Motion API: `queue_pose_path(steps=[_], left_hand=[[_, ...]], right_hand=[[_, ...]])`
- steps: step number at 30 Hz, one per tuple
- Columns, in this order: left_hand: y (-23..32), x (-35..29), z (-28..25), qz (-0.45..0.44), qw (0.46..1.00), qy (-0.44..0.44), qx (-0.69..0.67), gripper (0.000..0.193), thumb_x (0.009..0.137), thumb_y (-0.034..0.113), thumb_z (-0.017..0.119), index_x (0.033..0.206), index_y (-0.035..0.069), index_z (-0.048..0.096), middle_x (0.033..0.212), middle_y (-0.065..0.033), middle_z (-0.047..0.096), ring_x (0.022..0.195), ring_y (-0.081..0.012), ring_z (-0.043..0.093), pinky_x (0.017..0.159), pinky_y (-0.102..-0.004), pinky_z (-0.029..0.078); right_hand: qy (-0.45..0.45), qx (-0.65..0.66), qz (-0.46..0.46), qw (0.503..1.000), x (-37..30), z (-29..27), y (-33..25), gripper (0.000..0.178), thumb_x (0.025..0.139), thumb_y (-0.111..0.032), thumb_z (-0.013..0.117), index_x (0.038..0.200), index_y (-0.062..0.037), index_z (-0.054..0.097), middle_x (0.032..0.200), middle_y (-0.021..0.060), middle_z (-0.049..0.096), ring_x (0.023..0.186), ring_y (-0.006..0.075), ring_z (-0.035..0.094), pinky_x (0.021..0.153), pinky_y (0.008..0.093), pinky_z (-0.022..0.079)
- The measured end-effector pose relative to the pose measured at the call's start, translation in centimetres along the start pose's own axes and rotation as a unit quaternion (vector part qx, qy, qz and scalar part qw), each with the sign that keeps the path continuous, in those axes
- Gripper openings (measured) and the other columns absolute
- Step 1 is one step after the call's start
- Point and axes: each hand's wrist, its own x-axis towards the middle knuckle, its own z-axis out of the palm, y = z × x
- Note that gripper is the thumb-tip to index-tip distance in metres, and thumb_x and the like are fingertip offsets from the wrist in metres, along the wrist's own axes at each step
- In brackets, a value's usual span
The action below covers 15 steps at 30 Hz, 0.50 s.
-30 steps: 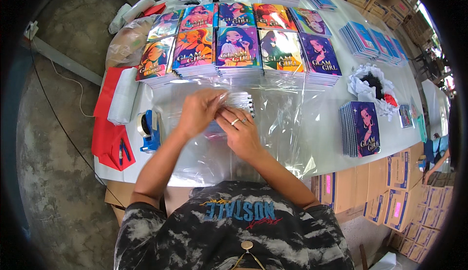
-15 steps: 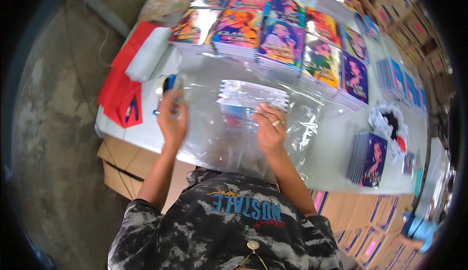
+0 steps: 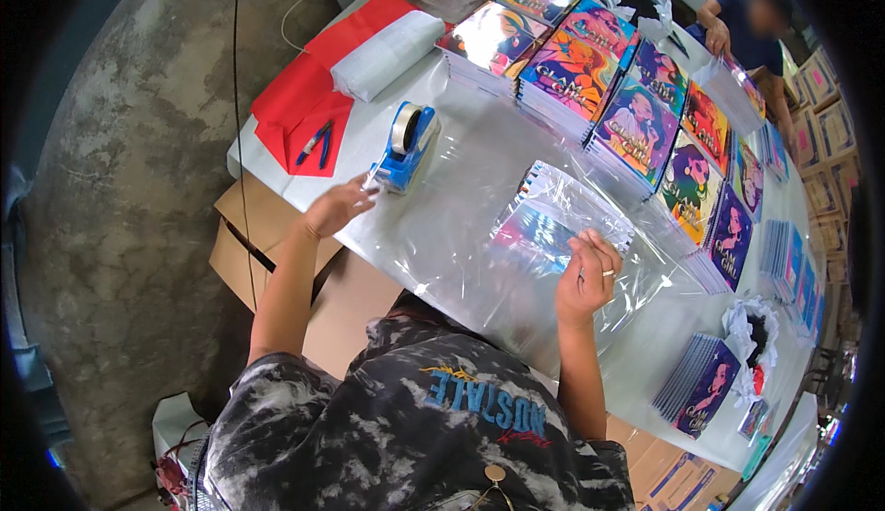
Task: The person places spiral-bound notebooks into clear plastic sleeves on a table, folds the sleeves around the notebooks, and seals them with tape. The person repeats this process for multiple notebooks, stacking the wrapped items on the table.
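A small stack of spiral-bound notebooks (image 3: 539, 231) lies under clear plastic film (image 3: 452, 257) on the table before me. My right hand (image 3: 590, 276), with a ring on one finger, is closed on the film at the stack's near right corner. To the left stands a blue tape dispenser (image 3: 417, 156) with a roll of clear tape (image 3: 404, 129). My left hand (image 3: 339, 207) is at its near end, its fingertips on a short whitish strip of tape (image 3: 371, 177). The left thumb is mostly hidden.
Stacks of colourful notebooks (image 3: 636, 133) line the far side. A white roll (image 3: 387, 54) and scissors-like blue tool (image 3: 316, 145) lie on red sheets (image 3: 286, 124). More notebooks (image 3: 696, 386) stand at right, by a white bag (image 3: 751, 326). Another person (image 3: 742, 27) works at the far right.
The view has turned, so the table appears tilted. My left hand has moved from over the tape dispenser to its near end. My right hand stays on the film by the notebooks.
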Motion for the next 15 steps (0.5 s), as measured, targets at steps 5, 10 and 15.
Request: queue_pose_path(steps=[5,10,15], left_hand=[[0.3,2.1,0.7,0.193,0.679,0.419,0.571,0.023,0.087,0.021,0.057,0.083,0.000,0.067,0.068,-0.0101,0.064,0.055,-0.0137,0.058,0.057,-0.0312,0.046],[2.3,-3.1,22.2,0.217,0.955,-0.012,0.201,0.057,0.095,0.046,0.036,0.074,0.000,0.062,0.066,-0.0094,0.063,0.046,-0.0118,0.052,0.046,-0.0246,0.041],[-4.6,-3.1,27.1,-0.037,0.980,-0.047,0.192,0.035,0.088,0.031,0.061,0.065,0.004,0.060,0.055,-0.0017,0.054,0.041,-0.0061,0.043,0.038,-0.0199,0.032]], right_hand=[[0.007,-0.001,-0.009,1.000,0.0,0.2,0.5,0.021,0.071,0.010,0.065,0.084,-0.0058,0.064,0.087,0.0065,0.066,0.088,0.0224,0.061,0.081,0.0317,0.045],[-0.002,-0.008,0.000,1.000,0.1,0.0,0.4,0.023,0.071,0.009,0.065,0.088,-0.0069,0.063,0.086,0.0055,0.065,0.089,0.0221,0.061,0.081,0.0335,0.045],[0.013,0.035,0.005,0.999,-0.6,0.0,0.6,0.034,0.070,0.009,0.065,0.100,-0.0069,0.059,0.097,0.0072,0.063,0.096,0.0248,0.059,0.082,0.0351,0.044]])
